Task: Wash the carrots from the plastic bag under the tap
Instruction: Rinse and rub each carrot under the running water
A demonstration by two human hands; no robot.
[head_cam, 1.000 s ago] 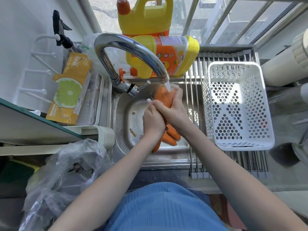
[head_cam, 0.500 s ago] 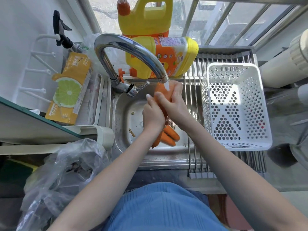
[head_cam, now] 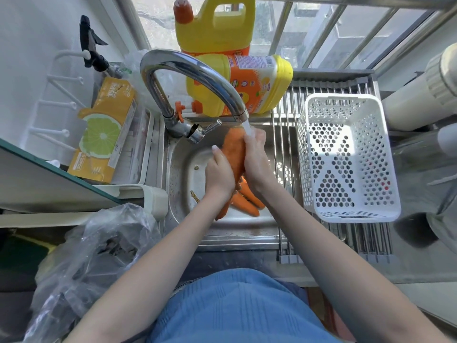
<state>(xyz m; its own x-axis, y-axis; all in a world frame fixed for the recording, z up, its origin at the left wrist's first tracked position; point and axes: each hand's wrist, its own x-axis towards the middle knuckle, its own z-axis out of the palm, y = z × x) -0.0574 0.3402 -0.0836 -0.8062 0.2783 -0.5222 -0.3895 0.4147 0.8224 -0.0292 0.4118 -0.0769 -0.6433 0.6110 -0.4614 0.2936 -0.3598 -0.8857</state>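
Big fat orange carrot (head_cam: 233,152), kinda rough-skinned and tapering toward the person, is sandwiched between both hands right under the curved shiny chrome tap (head_cam: 188,70). Water stream (head_cam: 248,128) lands on the right hand (head_cam: 256,159), right at its fingertips. Right hand's fingers curl round the carrot's right side. The left hand (head_cam: 218,174) wraps the left side, thumb (head_cam: 216,150) sticking up along the skin. So both are closed around it, not loose.

Below the wrists, a few smaller smooth carrots (head_cam: 247,201) lie in the dull stainless sink (head_cam: 180,169). Right of the fingers sits a white perforated plastic basket (head_cam: 346,157) on a steel bar rack (head_cam: 284,144). Down by the left elbow there's the crinkly clear plastic bag (head_cam: 99,256). Beyond the fingertips: two glossy yellow detergent jugs (head_cam: 237,80).
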